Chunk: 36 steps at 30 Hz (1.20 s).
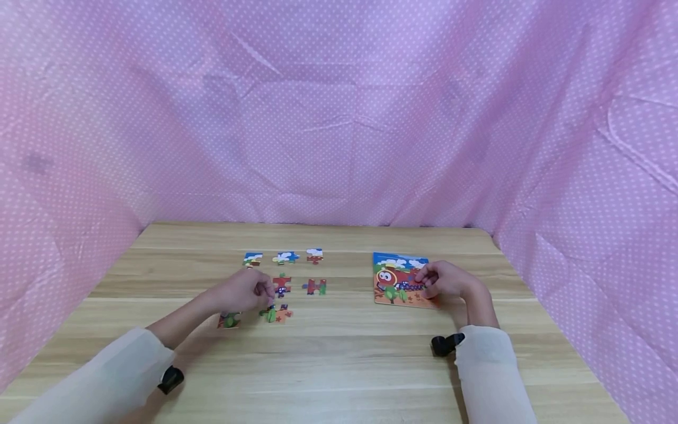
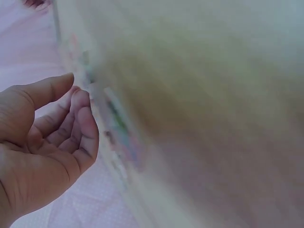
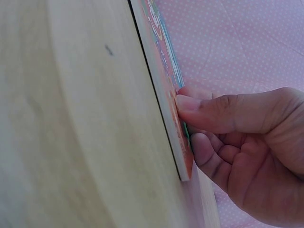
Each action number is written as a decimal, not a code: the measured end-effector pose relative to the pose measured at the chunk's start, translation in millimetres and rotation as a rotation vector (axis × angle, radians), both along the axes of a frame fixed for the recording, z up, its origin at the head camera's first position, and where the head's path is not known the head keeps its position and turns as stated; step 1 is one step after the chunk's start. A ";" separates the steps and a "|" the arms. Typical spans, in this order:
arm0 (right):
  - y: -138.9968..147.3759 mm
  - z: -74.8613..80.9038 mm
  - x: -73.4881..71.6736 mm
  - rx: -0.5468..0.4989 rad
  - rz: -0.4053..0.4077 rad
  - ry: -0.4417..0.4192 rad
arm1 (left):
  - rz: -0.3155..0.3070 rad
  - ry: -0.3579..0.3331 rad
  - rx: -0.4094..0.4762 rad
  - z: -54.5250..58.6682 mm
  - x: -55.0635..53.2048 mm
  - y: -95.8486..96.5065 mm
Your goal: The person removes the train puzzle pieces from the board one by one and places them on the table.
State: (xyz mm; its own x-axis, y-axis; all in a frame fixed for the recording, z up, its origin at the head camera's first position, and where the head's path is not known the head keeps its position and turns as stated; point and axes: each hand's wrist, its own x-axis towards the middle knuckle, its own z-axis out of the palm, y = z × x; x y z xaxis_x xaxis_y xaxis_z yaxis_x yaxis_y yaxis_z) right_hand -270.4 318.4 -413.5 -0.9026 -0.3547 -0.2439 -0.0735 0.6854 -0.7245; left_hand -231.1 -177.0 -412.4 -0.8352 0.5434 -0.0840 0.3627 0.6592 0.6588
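My left hand is low over loose jigsaw pieces, fingers bent, with thumb and index fingertips close together. In the left wrist view nothing shows between the left hand's fingertips; the pieces there are blurred. A green and orange jigsaw piece lies just below those fingertips. At the right, a flat puzzle board shows a red cartoon train under blue sky. My right hand touches its right part, thumb on the face in the right wrist view. Whether the right fingers pinch a piece is hidden.
More loose pieces lie at the left: sky pieces at the back, a red and green piece, and a green corner piece. Pink dotted cloth hangs around the wooden table.
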 end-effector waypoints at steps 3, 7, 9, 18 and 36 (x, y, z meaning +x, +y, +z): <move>0.4 -0.6 -0.5 0.003 0.004 0.004 | 0.004 0.036 0.016 5.5 -6.6 4.8; 1.1 -1.8 -1.6 0.008 0.010 0.007 | -0.013 0.009 0.050 9.9 -12.8 17.7; 0.9 -2.0 -2.2 0.009 0.014 0.011 | -0.024 -0.010 0.071 11.4 -15.1 26.6; 2.4 -2.5 -3.7 0.013 0.018 0.009 | -0.144 -0.018 0.162 13.9 -27.2 82.6; 7.0 -5.4 -3.1 -0.054 0.004 0.033 | -0.186 0.025 0.125 8.7 -47.5 192.7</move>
State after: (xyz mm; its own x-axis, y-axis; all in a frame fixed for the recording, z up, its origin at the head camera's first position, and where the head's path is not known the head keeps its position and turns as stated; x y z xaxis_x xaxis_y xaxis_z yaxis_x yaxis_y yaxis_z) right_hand -273.5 325.4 -418.9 -0.9083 -0.3703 -0.1946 -0.1006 0.6450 -0.7575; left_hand -278.7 15.7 -403.7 -0.7204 0.6934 0.0128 0.4877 0.4934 0.7202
